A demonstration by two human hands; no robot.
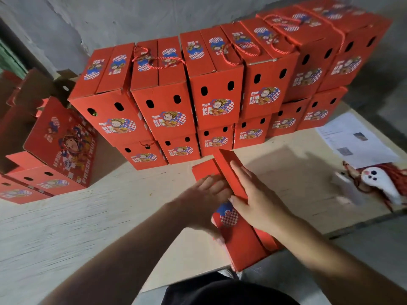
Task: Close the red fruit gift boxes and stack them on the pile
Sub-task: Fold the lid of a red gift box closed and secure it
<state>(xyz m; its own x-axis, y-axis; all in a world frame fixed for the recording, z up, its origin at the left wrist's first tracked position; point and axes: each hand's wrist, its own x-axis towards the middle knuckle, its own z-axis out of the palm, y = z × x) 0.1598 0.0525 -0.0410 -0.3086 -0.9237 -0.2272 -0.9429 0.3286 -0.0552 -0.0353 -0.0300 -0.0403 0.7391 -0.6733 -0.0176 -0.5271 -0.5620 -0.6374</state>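
both hands, left hand (206, 195) and right hand (257, 199), lie flat with straight fingers on the box (240, 234) flaps. the pile (198, 91) is right behind, papers (354, 139) and a plush toy (381, 183) off right.

Matt red cardboard gift boxes (220, 93) with twisted cord handles (240, 52) stand on a pale, grainy wooden table (88, 216).

Both forearms outstretched, left hand (204, 194) and right hand (257, 199) flat, fingers (240, 170) straight.

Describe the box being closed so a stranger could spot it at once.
On the pale table, in front of the stacked red pile, it is the box at the near edge. Alone among them, it has both hands on its top flaps.
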